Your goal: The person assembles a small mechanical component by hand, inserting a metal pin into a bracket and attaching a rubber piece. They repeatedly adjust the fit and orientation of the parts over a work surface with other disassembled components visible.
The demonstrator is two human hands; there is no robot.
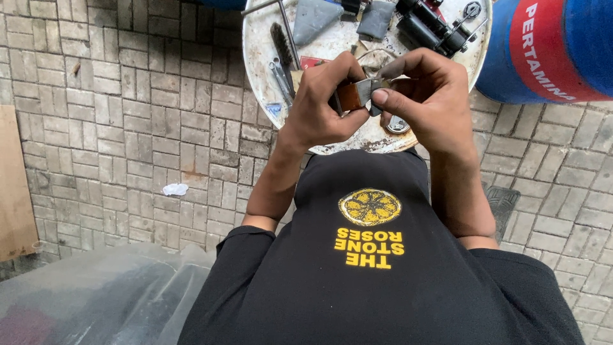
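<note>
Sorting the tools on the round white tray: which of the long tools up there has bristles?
The dark wire brush at the tray's left side: it alone shows a bristled head. The thin metal rod beside it and the silvery pliers-like tool below are bare metal.

Greys, black and flashes of yellow, blue and red

A black shirt [383, 287] is filling the lower frame, showing a yellow round fruit-slice print with yellow lettering. Grey brick paving [128, 128] is running in a staggered pattern across the left and right, with a white scrap [175, 189] lying on it. A rust-flecked white round tray [262, 51] is sitting at top centre, carrying black cylinders [428, 25] and grey pouches [316, 18]. A small brown and silvery piece [355, 94] is showing at centre. A blue drum [562, 45] with a red band is standing upper right; a tan board [16, 191] is edging the left.
</note>
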